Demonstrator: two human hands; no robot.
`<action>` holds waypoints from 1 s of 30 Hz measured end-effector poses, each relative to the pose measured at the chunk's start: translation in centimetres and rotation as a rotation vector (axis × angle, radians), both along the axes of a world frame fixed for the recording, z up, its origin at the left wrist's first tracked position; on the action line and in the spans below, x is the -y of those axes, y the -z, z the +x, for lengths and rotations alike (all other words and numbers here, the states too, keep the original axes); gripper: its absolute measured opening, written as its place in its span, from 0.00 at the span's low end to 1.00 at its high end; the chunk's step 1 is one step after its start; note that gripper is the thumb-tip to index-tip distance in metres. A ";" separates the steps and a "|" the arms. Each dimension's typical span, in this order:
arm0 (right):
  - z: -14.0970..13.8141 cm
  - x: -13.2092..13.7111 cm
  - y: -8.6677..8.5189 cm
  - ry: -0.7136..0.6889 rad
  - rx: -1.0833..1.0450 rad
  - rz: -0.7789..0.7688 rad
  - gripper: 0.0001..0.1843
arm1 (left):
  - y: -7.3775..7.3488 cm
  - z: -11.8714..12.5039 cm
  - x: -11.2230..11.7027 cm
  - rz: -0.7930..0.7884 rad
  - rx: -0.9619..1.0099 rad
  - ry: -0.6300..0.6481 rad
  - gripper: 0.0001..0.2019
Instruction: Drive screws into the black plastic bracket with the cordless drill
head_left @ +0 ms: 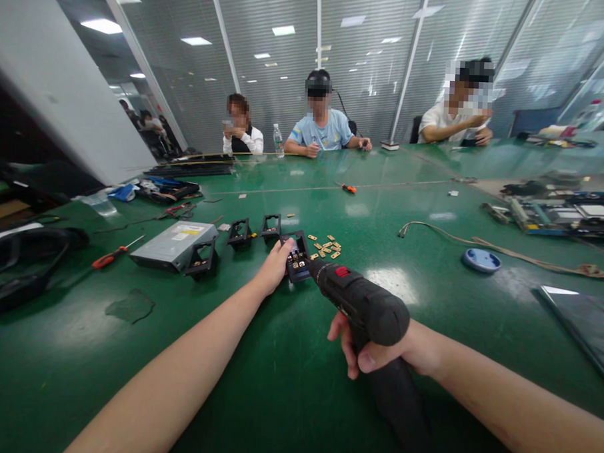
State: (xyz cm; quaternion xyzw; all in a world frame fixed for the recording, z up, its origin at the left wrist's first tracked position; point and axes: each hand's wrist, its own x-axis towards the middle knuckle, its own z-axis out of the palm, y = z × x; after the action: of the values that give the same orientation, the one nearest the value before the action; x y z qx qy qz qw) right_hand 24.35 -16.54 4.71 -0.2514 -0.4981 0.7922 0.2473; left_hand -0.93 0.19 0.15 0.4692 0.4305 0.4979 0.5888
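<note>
My left hand (279, 260) grips a small black plastic housing (296, 274) on the green table, with metal contacts or screws showing inside it. In my right hand (376, 353) is a black cordless drill (361, 297) with a red switch on top. Its nose points at the housing's right side; whether the tip touches is hidden. Just beyond the housing lie several small brass plates (328, 245). Three similar black housings stand to the left: one near the metal drive (200, 259), another (239, 234) behind it, and the third (270, 228) beside my left hand.
A silver disc drive (175, 245) and an orange screwdriver (111, 258) lie left. To the right are a blue round lid (481, 260), a cable (461, 240), a dark glass panel (582, 325) and circuit boards (567, 215). Three people sit across the table (255, 378).
</note>
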 end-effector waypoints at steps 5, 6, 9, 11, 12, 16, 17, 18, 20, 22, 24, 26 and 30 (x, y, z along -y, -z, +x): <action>-0.2 0.0 0.6 0.039 -0.016 0.009 0.33 | 0.5 -0.2 -0.4 0.018 -0.025 -0.010 0.23; -0.3 0.1 0.8 0.047 -0.018 0.010 0.34 | 0.5 -0.2 -0.4 0.016 -0.030 -0.014 0.23; -0.4 0.1 1.0 0.042 -0.007 0.013 0.34 | 0.5 -0.2 -0.5 0.012 -0.031 -0.006 0.24; -0.4 0.0 0.9 0.040 -0.006 0.020 0.34 | 0.4 -0.2 -0.4 0.011 -0.028 -0.003 0.23; -0.4 0.0 0.9 0.039 -0.009 0.025 0.34 | 0.3 -0.1 -0.3 0.009 -0.026 -0.005 0.23; -0.2 0.0 0.8 0.022 -0.006 0.026 0.33 | 0.3 -0.2 -0.2 0.005 -0.013 0.000 0.23; -0.2 0.0 0.9 0.025 -0.004 0.022 0.33 | 0.3 -0.2 -0.3 0.007 -0.010 0.004 0.23; -0.3 0.0 0.9 0.031 -0.002 0.019 0.33 | 0.4 -0.3 -0.3 0.008 -0.010 0.006 0.24; -0.3 0.0 0.9 0.045 -0.003 0.018 0.34 | 0.4 -0.3 -0.3 0.006 -0.013 0.005 0.24; -0.4 0.0 0.9 0.044 0.001 0.014 0.34 | 0.4 -0.4 -0.3 0.001 -0.010 0.006 0.24; -0.5 0.1 0.7 0.048 0.000 0.004 0.34 | 0.3 -0.3 -0.3 0.001 -0.005 0.008 0.24; -0.5 0.1 0.5 0.052 -0.003 -0.004 0.34 | 0.3 -0.3 -0.2 0.000 -0.004 0.009 0.24; -0.4 0.2 0.2 0.058 -0.002 -0.007 0.32 | 0.0 -0.1 -0.1 0.003 -0.003 0.007 0.23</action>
State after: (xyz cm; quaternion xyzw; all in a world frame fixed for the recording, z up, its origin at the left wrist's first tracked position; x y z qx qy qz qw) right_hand 23.94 -16.70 4.52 -0.2657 -0.4876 0.7867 0.2697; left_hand -1.07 0.28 0.11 0.4724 0.4288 0.4959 0.5891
